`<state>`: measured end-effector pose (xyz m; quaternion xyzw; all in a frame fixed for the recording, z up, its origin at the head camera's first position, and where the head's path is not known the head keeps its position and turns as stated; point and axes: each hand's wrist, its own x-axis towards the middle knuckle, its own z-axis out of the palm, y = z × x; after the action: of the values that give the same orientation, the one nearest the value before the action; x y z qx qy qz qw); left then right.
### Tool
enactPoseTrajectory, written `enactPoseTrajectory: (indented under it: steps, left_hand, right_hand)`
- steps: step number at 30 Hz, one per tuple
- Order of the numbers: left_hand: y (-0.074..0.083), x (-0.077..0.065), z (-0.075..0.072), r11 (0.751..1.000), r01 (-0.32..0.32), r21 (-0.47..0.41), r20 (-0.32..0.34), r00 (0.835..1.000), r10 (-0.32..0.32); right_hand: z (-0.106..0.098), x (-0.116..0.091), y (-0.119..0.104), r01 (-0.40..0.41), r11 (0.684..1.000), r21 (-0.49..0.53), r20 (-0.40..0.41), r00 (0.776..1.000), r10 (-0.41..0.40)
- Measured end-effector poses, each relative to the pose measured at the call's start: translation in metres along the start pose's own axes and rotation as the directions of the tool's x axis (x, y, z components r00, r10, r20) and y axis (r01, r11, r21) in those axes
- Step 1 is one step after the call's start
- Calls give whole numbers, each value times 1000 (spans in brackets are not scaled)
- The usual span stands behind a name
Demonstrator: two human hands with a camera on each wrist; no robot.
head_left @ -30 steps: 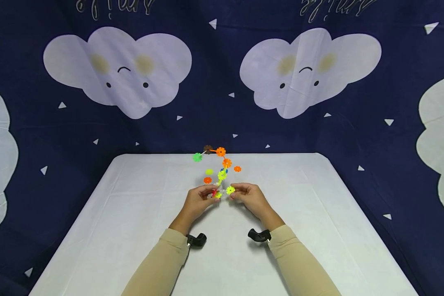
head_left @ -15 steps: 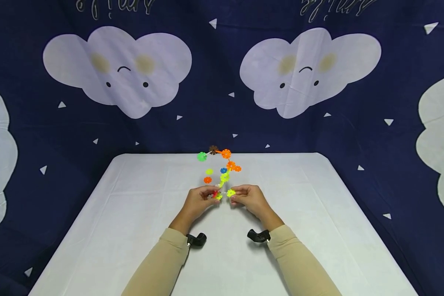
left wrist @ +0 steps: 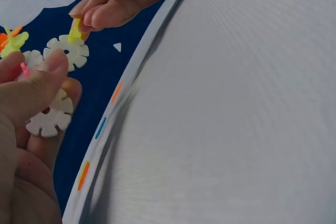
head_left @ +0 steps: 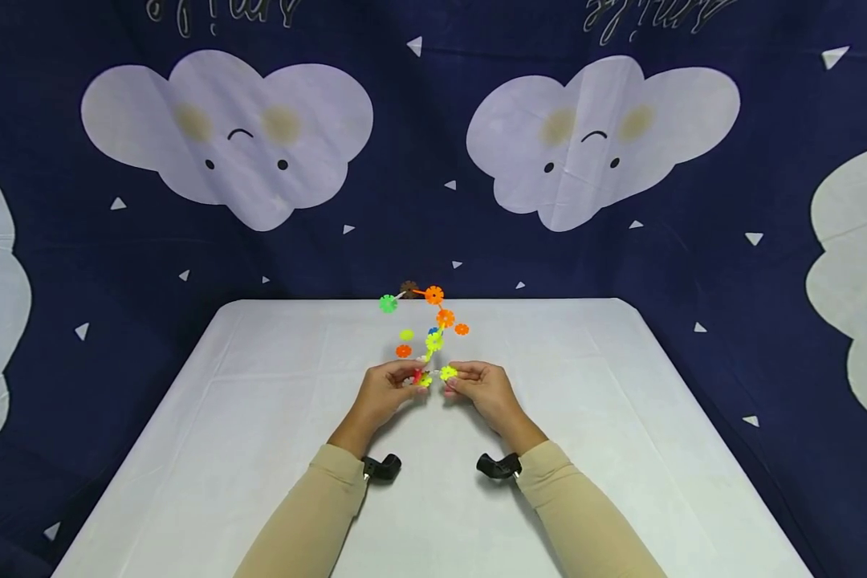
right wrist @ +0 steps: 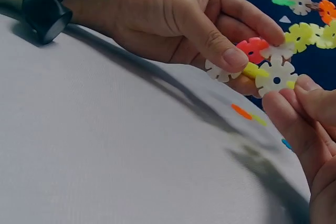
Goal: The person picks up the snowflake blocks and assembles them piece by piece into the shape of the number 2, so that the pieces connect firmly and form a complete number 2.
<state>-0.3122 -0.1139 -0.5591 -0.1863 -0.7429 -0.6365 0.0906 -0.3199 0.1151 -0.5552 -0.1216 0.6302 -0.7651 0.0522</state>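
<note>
A chain of slotted plastic snowflake discs (head_left: 434,342) rises between the hands, bending through yellow and orange discs to a brown disc (head_left: 409,290) and a green disc (head_left: 388,303). My left hand (head_left: 384,395) grips its lower end, around a red disc (right wrist: 253,50) and whitish discs. Opposite it, my right hand (head_left: 487,392) pinches a yellow disc (head_left: 449,373) between thumb and fingers. A white disc (right wrist: 276,77) sits between the two hands and joins that yellow disc to the held end. How deep the slots sit is hard to tell.
Loose discs lie on the white table (head_left: 260,482) beyond the hands: a yellow one (head_left: 407,335), a red-orange one (head_left: 403,351), an orange one (head_left: 462,329) and a blue one (head_left: 433,331) partly behind the chain. A dark cloth with clouds (head_left: 227,136) hangs behind.
The chain's upper part swung right, then back left and slightly up. Both hands keep their hold and shift only a little; the right hand has come slightly closer to the left.
</note>
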Motion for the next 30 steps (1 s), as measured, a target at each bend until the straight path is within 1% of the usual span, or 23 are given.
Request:
enactPoseTrajectory:
  steps: [4, 7, 11, 14, 17, 21, 24, 27, 28, 30]
  left_hand:
    - [0, -1, -1, 1000, -10, 5, 11, 1000, 10]
    - [0, -1, -2, 999, -21, 24, 9, 1000, 20]
    - [20, -4, -2, 999, -3, 48, 0, 1000, 3]
    - [32, -5, 0, 998, 10, 55, -12, 1000, -9]
    - [23, -4, 2, 999, -3, 46, -32, 999, 5]
    - [8, -1, 3, 1000, -1, 7, -53, 999, 1]
    - [5, 0, 2, 999, 12, -32, -74, 997, -14]
    - [3, 1, 1, 995, 19, -99, -103, 994, -30]
    - [3, 2, 0, 993, 21, -120, -114, 993, -35]
    - [3, 2, -2, 987, 21, -161, -140, 989, -44]
  right_hand:
    - [2, 0, 3, 12, 1000, -5, 0, 1000, -12]
    - [3, 0, 3, 3, 1000, 2, 15, 1000, -3]
    - [4, 2, 5, -8, 1000, 14, 35, 999, 7]
    - [4, 2, 7, 4, 1000, 21, 39, 999, -5]
    - [4, 2, 7, 25, 1000, 11, 40, 999, -25]
    - [3, 1, 4, 53, 998, -37, 41, 998, -51]
    - [0, 2, 3, 66, 997, -50, 36, 997, -64]
    - [-1, 4, 2, 76, 995, -71, 23, 997, -75]
    - [-1, 6, 2, 80, 993, -87, 19, 997, -79]
    - [0, 8, 3, 93, 981, -172, 17, 996, -92]
